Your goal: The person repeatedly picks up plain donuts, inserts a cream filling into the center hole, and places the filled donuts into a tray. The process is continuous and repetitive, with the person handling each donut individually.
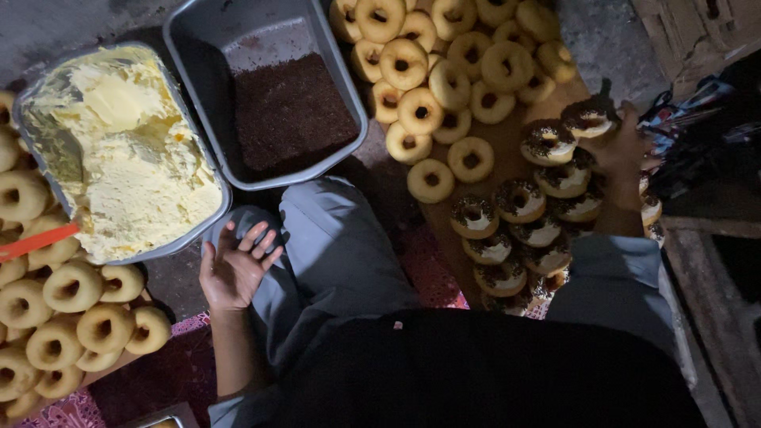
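Note:
My left hand (235,268) rests open, palm up, on my grey-trousered knee (333,238), just below the cream tray. My right hand (617,150) reaches out to the right and grips a frosted donut with chocolate sprinkles (588,119) at the top of a row of finished sprinkled donuts (519,202) on a wooden board (507,147). Plain golden donuts (444,71) are piled at the board's far end.
A grey tray of pale yellow cream (127,150) with an orange-handled spatula (36,240) sits at the left. A grey tray of chocolate sprinkles (289,111) stands beside it. More plain donuts (71,317) lie at the lower left. Dark clutter fills the right edge.

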